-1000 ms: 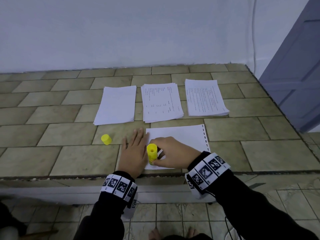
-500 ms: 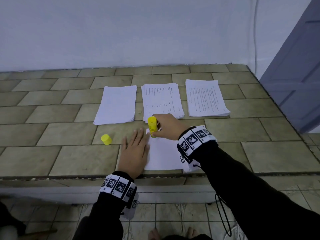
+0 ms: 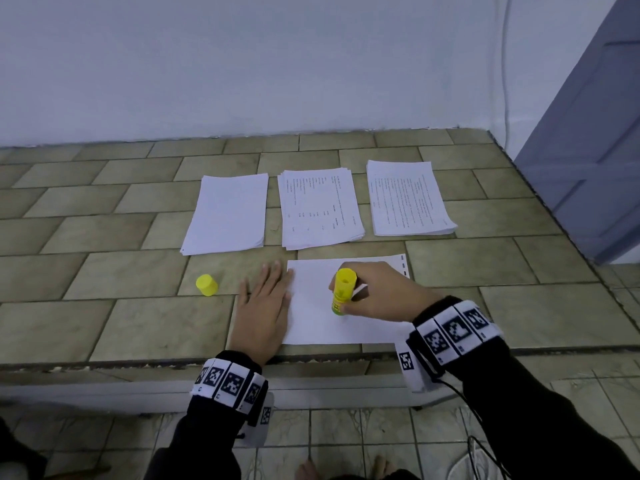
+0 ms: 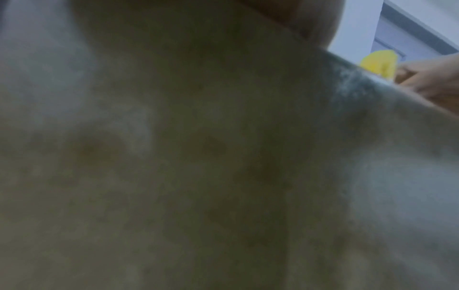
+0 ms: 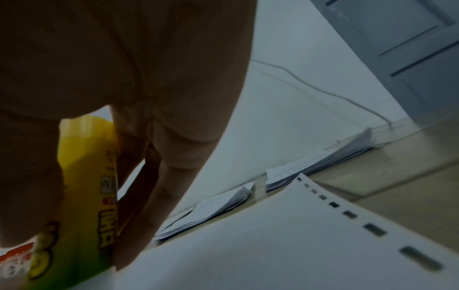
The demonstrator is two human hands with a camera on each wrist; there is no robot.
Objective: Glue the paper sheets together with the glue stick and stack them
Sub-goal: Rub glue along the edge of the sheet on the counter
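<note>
A white paper sheet (image 3: 346, 327) with a row of dark marks along its right edge lies near the front edge of the tiled table (image 3: 104, 323). My right hand (image 3: 377, 296) grips the yellow glue stick (image 3: 343, 291) upright, its lower end down on the middle of the sheet. The right wrist view shows the glue stick (image 5: 82, 196) between thumb and fingers over the sheet (image 5: 273, 245). My left hand (image 3: 265, 306) lies flat, fingers straight, pressing the sheet's left edge. The left wrist view is mostly blurred tile, with the glue stick (image 4: 380, 62) at its upper right.
The yellow cap (image 3: 206, 284) stands on the table left of my left hand. Three paper stacks lie behind the sheet: a blank one (image 3: 228, 213), a printed one (image 3: 320, 207) and another printed one (image 3: 408, 199). A white wall runs behind; a grey door (image 3: 595, 133) stands right.
My right hand swept the glue stick from the sheet's near left part up to its far left corner, then back down toward the middle. The left hand stayed flat in place.
</note>
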